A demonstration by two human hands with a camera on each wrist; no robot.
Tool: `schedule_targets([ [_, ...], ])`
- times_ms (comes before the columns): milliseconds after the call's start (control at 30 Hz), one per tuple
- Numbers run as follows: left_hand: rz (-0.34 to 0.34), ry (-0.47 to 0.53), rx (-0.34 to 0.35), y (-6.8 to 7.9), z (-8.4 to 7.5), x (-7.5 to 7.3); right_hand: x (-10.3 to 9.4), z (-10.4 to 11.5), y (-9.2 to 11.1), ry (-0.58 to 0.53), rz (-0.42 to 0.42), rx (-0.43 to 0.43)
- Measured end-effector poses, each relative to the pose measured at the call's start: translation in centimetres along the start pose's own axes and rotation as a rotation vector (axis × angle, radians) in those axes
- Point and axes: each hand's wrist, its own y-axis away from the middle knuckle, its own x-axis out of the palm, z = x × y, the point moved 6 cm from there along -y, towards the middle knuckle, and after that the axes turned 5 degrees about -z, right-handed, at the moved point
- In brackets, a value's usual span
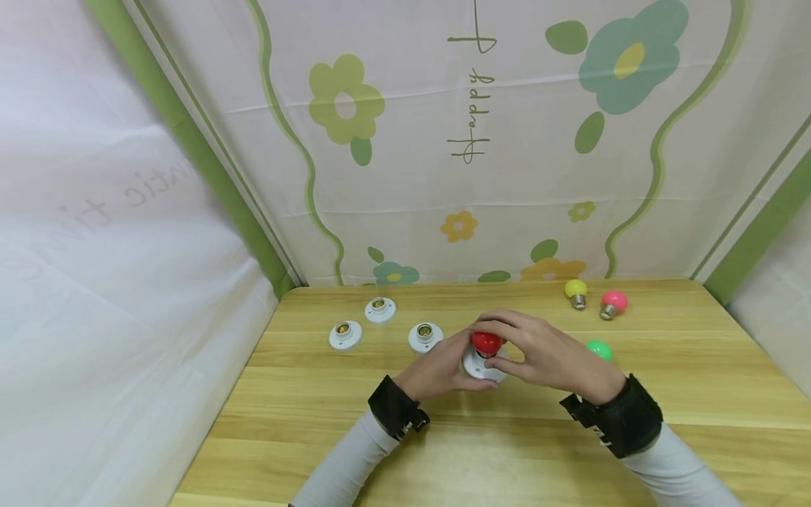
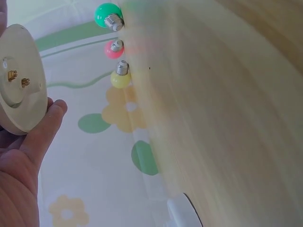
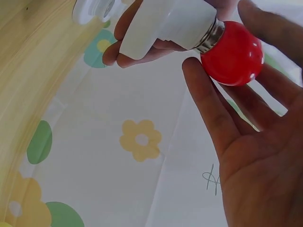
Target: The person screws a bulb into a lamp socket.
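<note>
My left hand (image 1: 440,370) grips the rim of a white round lamp socket (image 1: 486,371) above the table. The left wrist view shows the socket's underside (image 2: 34,104) with two brass screws, tilted nearly on edge. A red light bulb (image 1: 486,343) sits with its metal base in the socket's mouth; part of the metal thread (image 3: 209,39) still shows in the right wrist view. My right hand (image 1: 548,352) holds the red bulb, thumb on one side and fingers on the other.
Several white sockets, among them one socket (image 1: 425,337) near my left hand, stand on the wooden table (image 1: 507,451). To the right lie a yellow bulb (image 1: 576,292), a pink bulb (image 1: 613,303) and a green bulb (image 1: 598,350), partly behind my right hand. A printed curtain (image 1: 405,176) hangs behind.
</note>
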Motion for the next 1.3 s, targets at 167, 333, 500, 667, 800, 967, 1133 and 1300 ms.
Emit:
schedule_targets([
  [167,-0.006,-0.012,0.003,0.00,-0.04,-0.12,0.02,-0.08,0.11,-0.009,0.014,0.016],
  [333,-0.004,-0.024,0.013,-0.01,-0.13,-0.13,-0.10,-0.14,0.21,-0.012,0.010,0.025],
  [500,-0.021,-0.012,-0.002,0.07,-0.08,-0.06,-0.23,-0.14,0.15,-0.005,0.004,0.015],
  [667,-0.008,-0.020,-0.003,0.08,-0.12,-0.13,-0.29,-0.21,0.08,0.010,-0.007,0.016],
  [800,-0.002,-0.032,-0.003,0.03,-0.11,-0.12,-0.30,-0.38,0.06,0.031,-0.012,0.039],
  [967,0.004,-0.042,-0.004,-0.01,-0.11,0.00,-0.34,-0.52,0.11,0.047,-0.021,0.055],
  [1133,0.009,-0.045,-0.002,-0.04,-0.16,0.12,-0.22,-0.49,0.15,0.017,0.017,0.060],
  [1300,0.010,-0.030,-0.003,0.01,-0.12,0.21,-0.18,-0.39,0.21,-0.034,0.055,0.067],
])
